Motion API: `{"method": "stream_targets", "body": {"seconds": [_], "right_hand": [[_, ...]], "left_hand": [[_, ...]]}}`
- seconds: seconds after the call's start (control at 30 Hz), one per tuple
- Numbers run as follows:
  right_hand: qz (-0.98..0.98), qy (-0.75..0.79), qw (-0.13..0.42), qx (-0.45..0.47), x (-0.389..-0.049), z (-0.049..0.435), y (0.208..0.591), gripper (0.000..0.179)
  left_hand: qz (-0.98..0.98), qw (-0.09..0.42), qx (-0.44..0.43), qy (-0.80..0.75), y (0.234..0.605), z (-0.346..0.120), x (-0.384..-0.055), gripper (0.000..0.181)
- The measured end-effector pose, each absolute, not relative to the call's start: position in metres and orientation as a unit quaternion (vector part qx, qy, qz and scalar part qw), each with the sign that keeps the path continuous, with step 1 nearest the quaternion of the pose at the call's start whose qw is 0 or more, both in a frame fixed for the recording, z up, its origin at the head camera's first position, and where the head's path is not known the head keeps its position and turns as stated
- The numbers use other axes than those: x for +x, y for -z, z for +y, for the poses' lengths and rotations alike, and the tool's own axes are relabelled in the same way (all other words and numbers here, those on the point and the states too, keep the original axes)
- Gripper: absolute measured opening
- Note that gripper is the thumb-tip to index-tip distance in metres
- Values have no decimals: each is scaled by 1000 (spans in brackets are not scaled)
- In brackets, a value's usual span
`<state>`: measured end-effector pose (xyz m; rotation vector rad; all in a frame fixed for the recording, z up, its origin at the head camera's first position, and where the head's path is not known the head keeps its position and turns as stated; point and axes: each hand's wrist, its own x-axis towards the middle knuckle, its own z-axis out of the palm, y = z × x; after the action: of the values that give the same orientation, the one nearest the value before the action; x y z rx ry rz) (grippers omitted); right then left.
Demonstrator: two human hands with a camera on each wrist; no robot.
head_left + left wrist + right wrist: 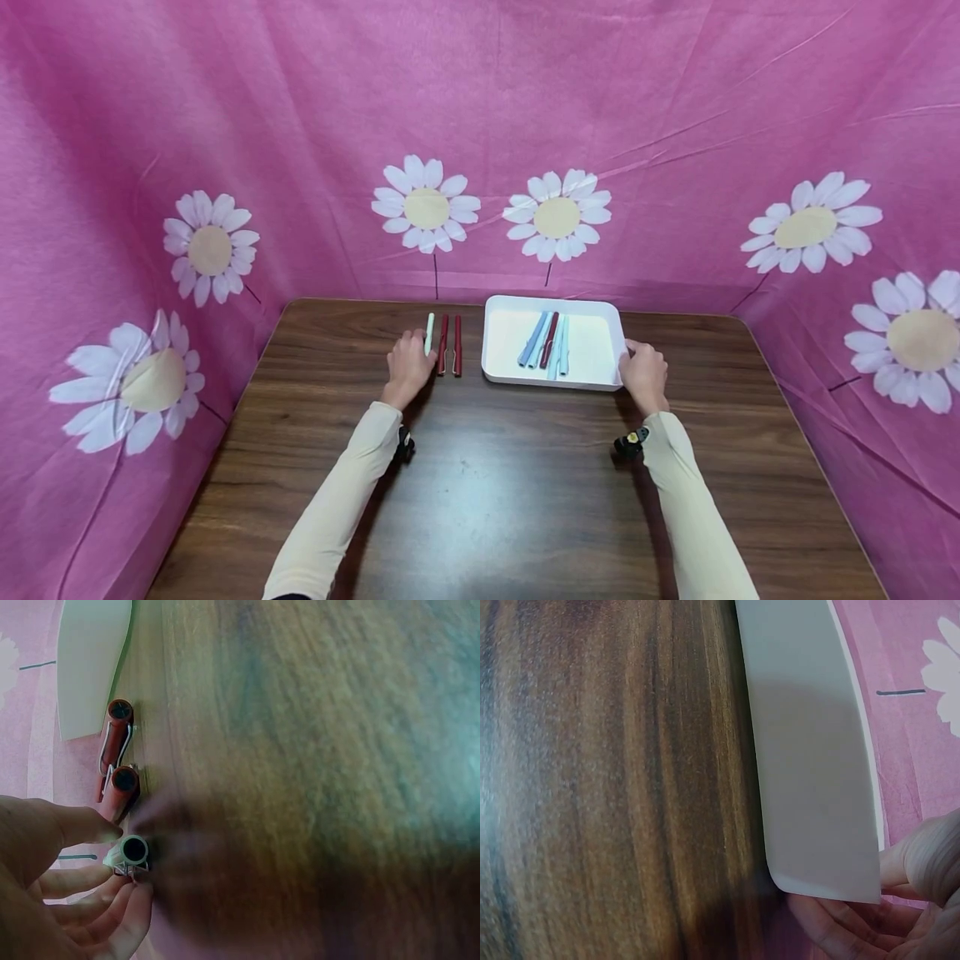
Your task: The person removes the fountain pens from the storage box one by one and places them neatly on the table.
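My left hand (409,367) holds a pale green pen (429,333) at the left end of a short row. In the left wrist view the open end of this pen (133,850) faces the camera, with the thumb on one side and the fingers around the other. Two dark red pens (457,346) lie just right of it, their metal clips showing. My right hand (645,375) grips the right end of a white tray (551,385), thumb at the rim and fingers along the outer wall (817,825). Inside the tray lie several light blue pens (564,346) and one dark red pen (550,340).
Everything sits near the far edge of a dark wood table (465,500). A pink cloth (495,100) with white daisies hangs behind the table and along both sides. Black wrist cameras (630,443) are strapped at both sleeves.
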<state>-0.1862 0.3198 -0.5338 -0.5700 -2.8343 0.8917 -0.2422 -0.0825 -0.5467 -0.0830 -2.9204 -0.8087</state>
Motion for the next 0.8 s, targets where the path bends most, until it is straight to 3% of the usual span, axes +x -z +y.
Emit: {"method": "stream_targets", "body": {"seconds": [0.3, 0.8], "right_hand": [[-936, -294, 59, -185, -187, 320, 534, 43], [-936, -293, 62, -183, -186, 322, 535, 44]], "left_hand": [[-966, 51, -27, 253, 549, -81, -244, 39], [-954, 159, -121, 224, 541, -68, -246, 55]]}}
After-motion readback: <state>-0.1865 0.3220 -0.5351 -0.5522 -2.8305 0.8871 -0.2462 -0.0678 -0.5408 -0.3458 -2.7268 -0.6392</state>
